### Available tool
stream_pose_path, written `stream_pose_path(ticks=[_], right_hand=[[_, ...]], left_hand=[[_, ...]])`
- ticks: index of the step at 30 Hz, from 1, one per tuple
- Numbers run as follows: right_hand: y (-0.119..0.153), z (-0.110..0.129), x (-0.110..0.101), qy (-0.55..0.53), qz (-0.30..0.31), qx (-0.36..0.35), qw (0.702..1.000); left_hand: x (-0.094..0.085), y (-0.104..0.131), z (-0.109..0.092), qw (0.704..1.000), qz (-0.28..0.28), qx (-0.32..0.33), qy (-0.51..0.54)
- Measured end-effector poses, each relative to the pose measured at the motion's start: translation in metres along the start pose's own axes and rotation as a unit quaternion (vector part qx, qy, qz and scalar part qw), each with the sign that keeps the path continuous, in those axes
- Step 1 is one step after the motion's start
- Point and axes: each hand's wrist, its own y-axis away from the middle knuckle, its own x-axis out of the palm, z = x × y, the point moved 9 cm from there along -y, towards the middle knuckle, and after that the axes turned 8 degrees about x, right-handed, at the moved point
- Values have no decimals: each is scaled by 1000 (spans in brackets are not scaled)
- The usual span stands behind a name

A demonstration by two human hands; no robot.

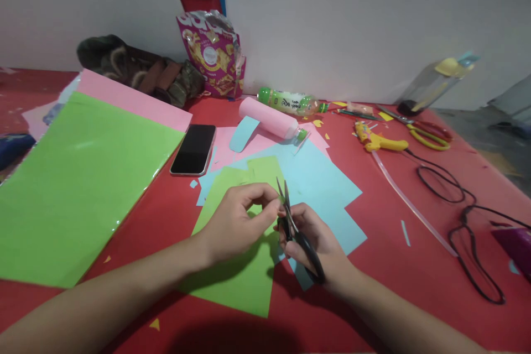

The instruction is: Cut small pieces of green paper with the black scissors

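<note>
Red tabletop bears a black-lettered bottle; left hand pinches a green bit, right hand grips scissors.

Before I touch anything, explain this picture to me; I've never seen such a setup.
There is no machine here. The one picture comes from a camera worn on a person's head, looking forward and down at their own two bare hands.

The right hand holds black scissors, blades pointing away from the person. The left hand has its fingertips by the blades; whether they pinch something is too small to tell.

Below the hands, a green sheet and blue paper lie on a red table. Farther back are a phone, a pink bottle and a snack bag; a yellow glue gun lies to the right.
</note>
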Motion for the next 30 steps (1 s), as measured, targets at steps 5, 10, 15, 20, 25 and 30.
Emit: stream_pose_path(ticks=[5, 10, 15, 20, 25, 30], right_hand=[[0, 0, -1, -9, 0, 3, 1000], [0, -3, -2, -12, 2, 1, 1000], [0, -3, -2, -7, -1, 5, 1000], [0, -2, -4, 3, -12, 10, 1000], [-1, -2, -4, 12, -6, -1, 1000], [0, -1, 0, 9, 18, -15, 1000]], left_hand=[[-1, -3, -2, 1000, 7, 6, -12], [-2, -5, -1, 999, 26, 6, -23], [-2, -6, -2, 998, 53, 3, -42], [-3, -6, -1, 996, 66, 0, -59], [-7, -7, -1, 996, 60, 5, -66], [-5, -7, -2, 995, 71, 4, -70]])
